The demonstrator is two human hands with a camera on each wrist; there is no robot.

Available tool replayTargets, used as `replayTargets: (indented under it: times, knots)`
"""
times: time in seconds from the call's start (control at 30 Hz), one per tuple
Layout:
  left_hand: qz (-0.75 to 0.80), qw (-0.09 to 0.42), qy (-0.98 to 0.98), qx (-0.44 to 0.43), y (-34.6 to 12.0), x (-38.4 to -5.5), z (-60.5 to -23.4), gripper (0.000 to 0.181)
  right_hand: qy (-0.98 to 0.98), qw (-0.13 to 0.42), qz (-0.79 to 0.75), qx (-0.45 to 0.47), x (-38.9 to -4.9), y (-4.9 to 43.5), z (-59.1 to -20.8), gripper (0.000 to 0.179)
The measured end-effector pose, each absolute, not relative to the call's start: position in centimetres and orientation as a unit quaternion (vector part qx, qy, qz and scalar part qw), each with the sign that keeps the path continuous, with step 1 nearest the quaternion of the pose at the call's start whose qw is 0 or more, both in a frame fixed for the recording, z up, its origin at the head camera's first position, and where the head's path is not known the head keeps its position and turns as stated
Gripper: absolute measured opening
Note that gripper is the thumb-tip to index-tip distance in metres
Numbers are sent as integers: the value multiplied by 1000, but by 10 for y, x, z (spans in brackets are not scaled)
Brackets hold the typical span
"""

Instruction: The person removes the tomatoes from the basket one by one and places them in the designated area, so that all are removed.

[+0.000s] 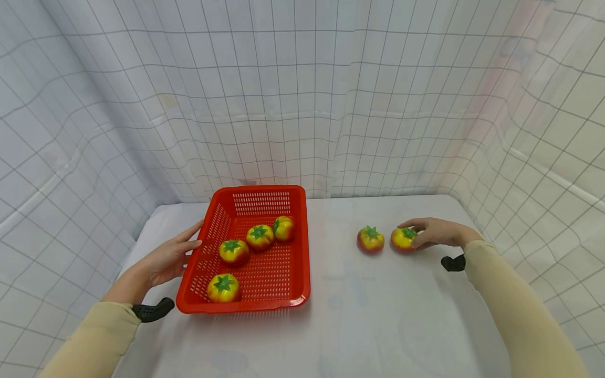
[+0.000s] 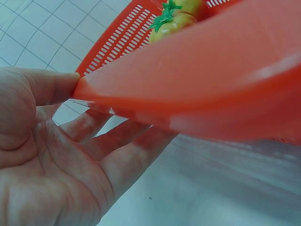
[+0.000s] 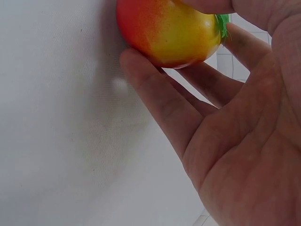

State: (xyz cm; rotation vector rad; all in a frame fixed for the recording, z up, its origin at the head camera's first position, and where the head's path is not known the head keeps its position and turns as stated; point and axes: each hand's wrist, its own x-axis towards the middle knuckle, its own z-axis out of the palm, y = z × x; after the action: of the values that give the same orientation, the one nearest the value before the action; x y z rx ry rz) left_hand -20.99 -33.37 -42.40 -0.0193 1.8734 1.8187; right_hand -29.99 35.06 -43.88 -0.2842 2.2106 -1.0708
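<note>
At the left side of a red plastic basket [image 1: 307,252], my left hand [image 1: 171,258] holds the rim. In the left wrist view the thumb lies on the rim [image 2: 188,89] and the other fingers reach beneath it. Several red-and-yellow artificial tomatoes [image 1: 223,288] with green leafy tops lie in the basket. On the right of the table, my right hand [image 1: 437,232] grips another artificial tomato [image 1: 402,239]. The right wrist view has this tomato [image 3: 174,33] between the thumb and the fingers, by the white surface. One more tomato [image 1: 371,240] sits just left of it.
A white cloth covers the table [image 1: 359,320]. White curtains with a dark grid [image 1: 312,105] hang behind it and on both sides, close to the table's edges. A black strap piece [image 1: 153,311] sticks out from each wrist.
</note>
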Motion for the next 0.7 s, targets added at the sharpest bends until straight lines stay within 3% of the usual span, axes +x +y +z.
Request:
replayTargets:
  times: [0.7]
  knots:
    - [673,266,690,-3,-335,-210,-424,73,848,329,-402,-107,-298,349,-437,66]
